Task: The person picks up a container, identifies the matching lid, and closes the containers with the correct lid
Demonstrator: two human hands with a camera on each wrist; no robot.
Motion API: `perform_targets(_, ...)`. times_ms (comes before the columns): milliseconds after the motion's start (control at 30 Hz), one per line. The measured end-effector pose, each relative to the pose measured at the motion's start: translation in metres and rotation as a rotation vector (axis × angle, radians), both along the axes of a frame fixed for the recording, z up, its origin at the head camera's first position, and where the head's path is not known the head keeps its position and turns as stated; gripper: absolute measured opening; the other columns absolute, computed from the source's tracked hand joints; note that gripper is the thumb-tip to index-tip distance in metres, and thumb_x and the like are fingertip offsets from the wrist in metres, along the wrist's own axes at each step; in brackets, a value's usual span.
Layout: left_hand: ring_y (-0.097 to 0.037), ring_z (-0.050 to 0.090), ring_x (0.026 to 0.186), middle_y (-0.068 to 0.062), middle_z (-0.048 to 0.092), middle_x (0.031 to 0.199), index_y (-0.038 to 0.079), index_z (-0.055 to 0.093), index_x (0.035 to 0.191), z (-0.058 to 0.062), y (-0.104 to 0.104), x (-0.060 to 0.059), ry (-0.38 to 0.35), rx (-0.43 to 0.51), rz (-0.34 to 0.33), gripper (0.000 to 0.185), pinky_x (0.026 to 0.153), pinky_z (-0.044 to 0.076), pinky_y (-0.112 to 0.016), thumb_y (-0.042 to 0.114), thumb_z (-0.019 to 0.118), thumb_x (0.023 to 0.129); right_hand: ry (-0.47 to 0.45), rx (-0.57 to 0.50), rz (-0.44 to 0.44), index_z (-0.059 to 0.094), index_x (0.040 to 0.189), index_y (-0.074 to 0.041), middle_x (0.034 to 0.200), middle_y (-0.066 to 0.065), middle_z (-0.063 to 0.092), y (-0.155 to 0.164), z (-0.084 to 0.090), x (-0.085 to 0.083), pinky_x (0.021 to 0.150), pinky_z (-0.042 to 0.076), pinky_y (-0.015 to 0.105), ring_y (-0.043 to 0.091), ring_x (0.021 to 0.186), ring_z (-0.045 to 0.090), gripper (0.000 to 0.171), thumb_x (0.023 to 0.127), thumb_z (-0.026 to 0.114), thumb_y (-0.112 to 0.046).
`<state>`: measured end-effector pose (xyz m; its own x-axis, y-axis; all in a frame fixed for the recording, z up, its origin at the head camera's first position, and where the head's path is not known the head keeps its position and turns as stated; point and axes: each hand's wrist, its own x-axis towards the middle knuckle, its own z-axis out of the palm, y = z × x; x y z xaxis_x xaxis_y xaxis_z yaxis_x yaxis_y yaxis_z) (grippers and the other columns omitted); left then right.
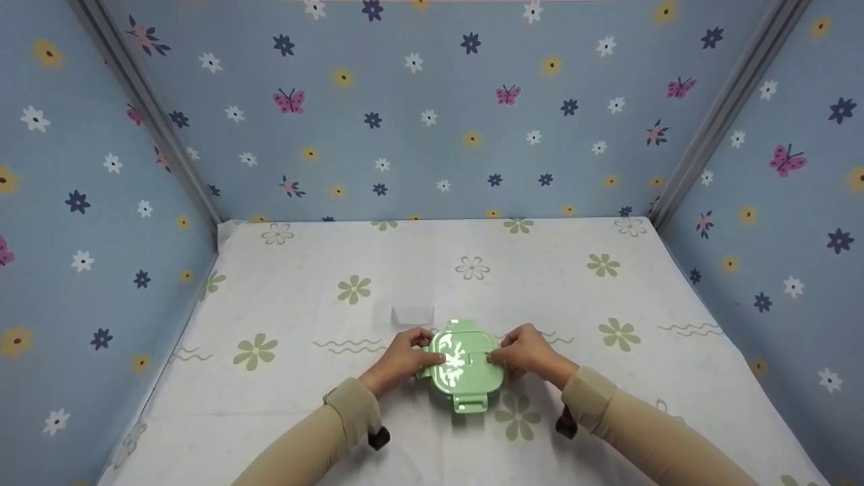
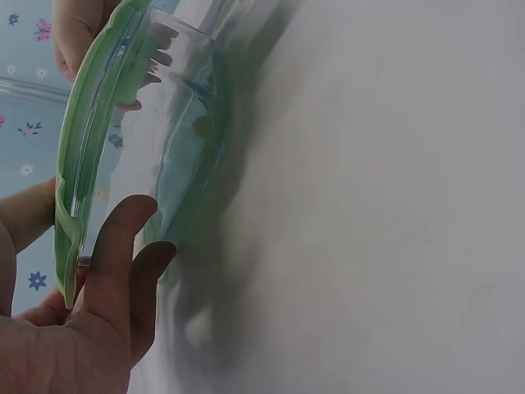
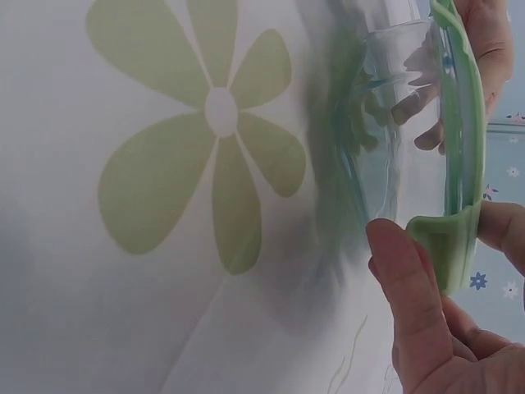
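A clear glass food container with a light green lid stands on the white cloth in the middle of the head view. Clip flaps stick out from the lid's rim, one of them the front flap. My left hand holds the left side, its thumb on top of the lid and its fingers against the side. Opposite it, my right hand grips the right side, thumb on the lid, with a finger beside the right flap. Through the glass in the right wrist view, left-hand fingers show.
Just behind the container sits a small clear, box-like piece, hard to make out. The flower-print cloth covers the table. Blue patterned panels with grey posts stand at the back and both sides.
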<state>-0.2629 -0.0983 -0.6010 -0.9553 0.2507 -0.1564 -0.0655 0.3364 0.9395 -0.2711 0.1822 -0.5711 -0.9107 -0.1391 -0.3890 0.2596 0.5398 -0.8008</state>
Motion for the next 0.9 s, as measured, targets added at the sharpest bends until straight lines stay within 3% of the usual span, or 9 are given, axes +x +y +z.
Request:
perform_targets(167,-0.025,0.06,0.116,-0.013,0.069,0.12,-0.001,0.069,0.123,-0.0002,0.001,0.0,0.006,0.023,-0.001,0.042,0.099,0.05,-0.035,0.013,0.086,0.087,0.0,-0.045,-0.001,0.063,0.074,-0.009,0.066,0.003,0.066,-0.0002,-0.0036,0.0011,0.056,0.064,0.032,0.015,0.058,0.069,0.023,0.084,0.083,-0.009)
perform_targets(400,-0.025,0.061,0.112,-0.011,0.068,0.116,0.001,0.069,0.118,0.0014,-0.0006,0.0003,0.003,0.003,0.004,0.039,0.094,0.049,-0.034,0.015,0.086,0.085,0.021,-0.048,0.006,0.063,0.074,-0.01,0.064,0.001,0.064,-0.0003,-0.0061,0.0011,0.055,0.062,0.03,0.013,0.056,0.065,0.024,0.082,0.086,-0.011)
perform_targets(733,-0.023,0.06,0.109,-0.011,0.068,0.115,-0.001,0.07,0.119,0.0,-0.0013,0.0006,0.015,0.014,0.019,0.04,0.095,0.047,-0.034,0.014,0.087,0.086,-0.017,-0.031,0.042,0.066,0.095,-0.005,0.084,0.006,0.066,0.005,-0.007,-0.0006,0.063,0.065,0.032,0.016,0.067,0.068,0.028,0.088,0.088,-0.021)
perform_targets(900,-0.022,0.059,0.108,-0.009,0.067,0.113,0.0,0.069,0.12,0.0008,-0.0004,0.0006,-0.011,0.021,0.012,0.04,0.093,0.047,-0.032,0.015,0.087,0.087,-0.017,-0.031,0.072,0.067,0.1,-0.004,0.086,0.006,0.067,0.0072,-0.0051,-0.0005,0.064,0.065,0.033,0.016,0.068,0.068,0.03,0.09,0.086,-0.026)
